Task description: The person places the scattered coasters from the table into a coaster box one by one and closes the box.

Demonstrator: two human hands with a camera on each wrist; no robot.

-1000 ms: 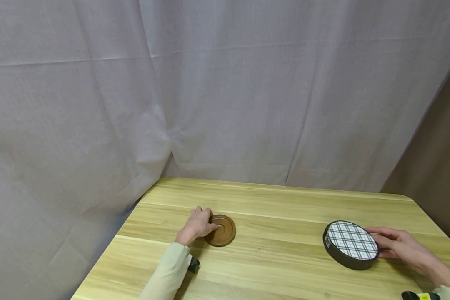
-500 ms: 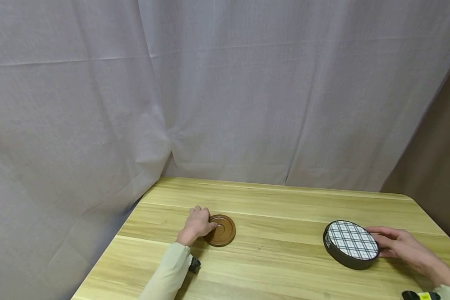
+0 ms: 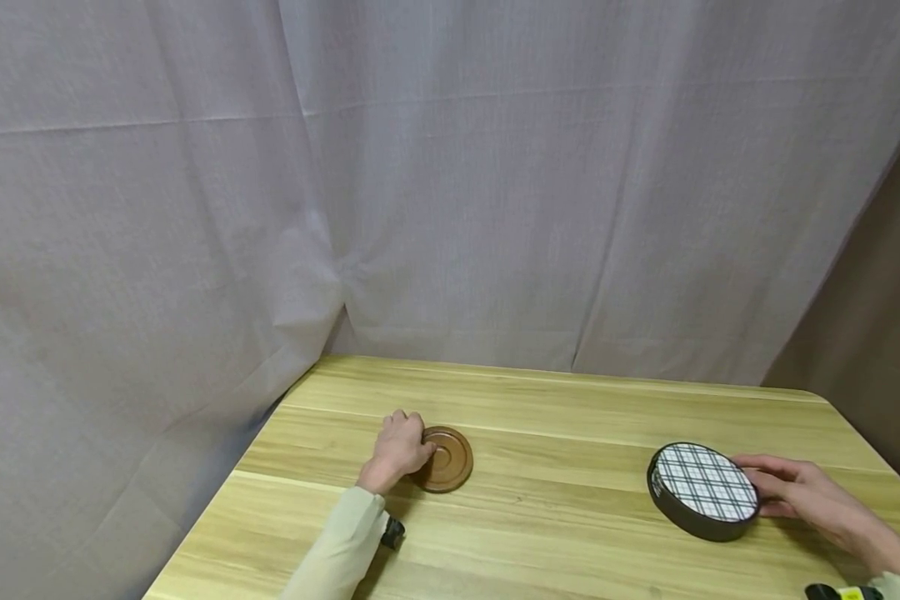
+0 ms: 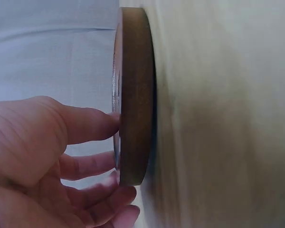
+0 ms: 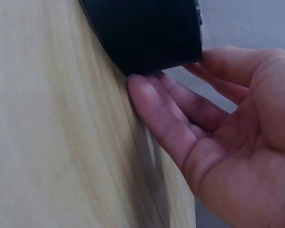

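Observation:
A brown wooden coaster [image 3: 453,467] with ringed grooves lies left of the middle of the table. My left hand [image 3: 397,450] pinches its left edge. In the left wrist view, the thumb presses the upper face of this coaster [image 4: 137,95], and the other fingers are at and below the rim. Farther right is a round black holder [image 3: 690,518] with a white-and-black plaid disc [image 3: 707,481] at its top. My right hand [image 3: 806,492] grips the holder's right side. In the right wrist view, the thumb is at the upper edge and fingers touch the lower side.
Both things are on a light wood-grain table [image 3: 555,517]. Grey cloth [image 3: 480,208] hangs behind it and along the left side. A brown surface [image 3: 870,300] stands beyond the right edge.

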